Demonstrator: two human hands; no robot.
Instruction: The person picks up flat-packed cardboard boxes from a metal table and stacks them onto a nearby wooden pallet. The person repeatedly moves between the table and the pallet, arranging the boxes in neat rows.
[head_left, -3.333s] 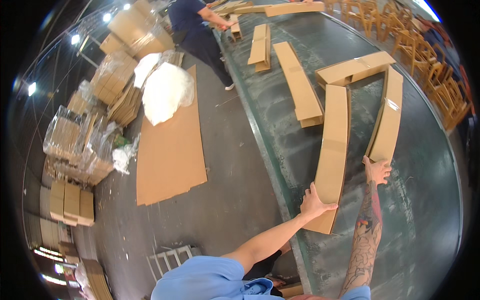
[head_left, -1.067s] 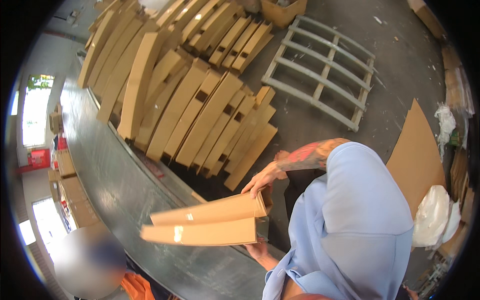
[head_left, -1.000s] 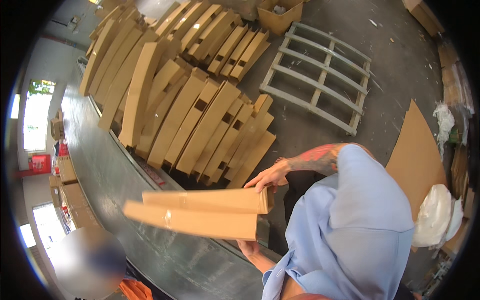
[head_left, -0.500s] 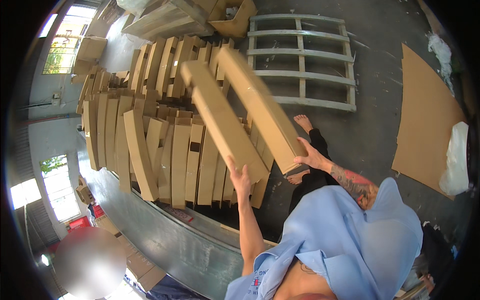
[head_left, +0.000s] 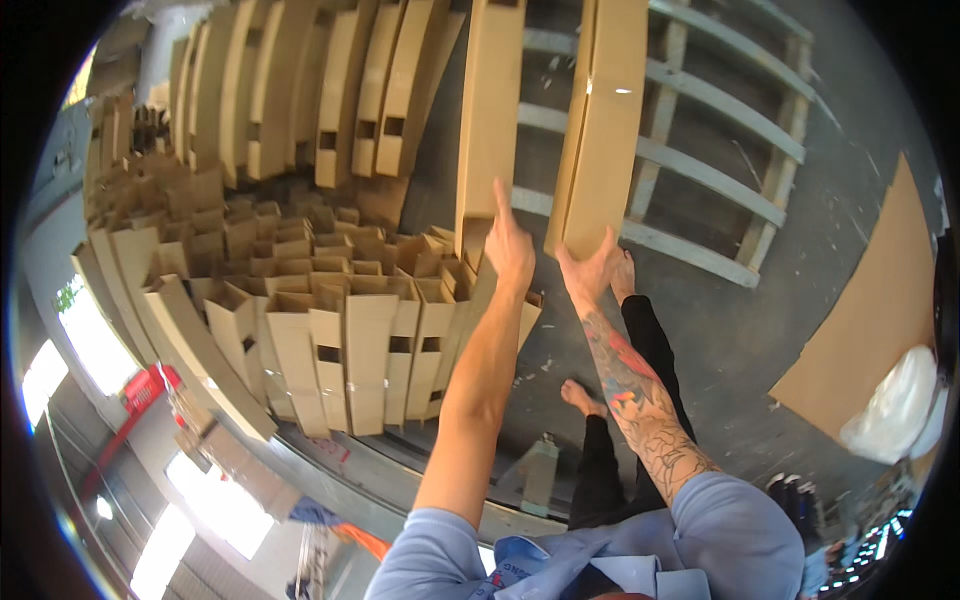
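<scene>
Two long, narrow cardboard boxes reach away from me side by side. My left hand [head_left: 511,250] is at the near end of the left long cardboard box [head_left: 488,120], its index finger stretched along the cardboard and the other fingers closed at the edge. The near end of the right long cardboard box [head_left: 612,120] sits in my right hand [head_left: 590,270], thumb on one side and fingers on the other. Both arms are stretched forward. The far ends of both boxes run out of the top of the view.
To the left stand several upright open-topped cardboard boxes [head_left: 372,350] in packed rows, with another row [head_left: 270,90] farther back. A wooden pallet [head_left: 715,170] lies on the floor beyond the right box. At far right are a flat cardboard sheet [head_left: 850,330] and a white plastic bag [head_left: 893,405].
My arms have stretched forward, carrying both boxes away from my body toward the pallet side. The boxes now point straighter ahead. My view has shifted, and the standing rows appear larger.
</scene>
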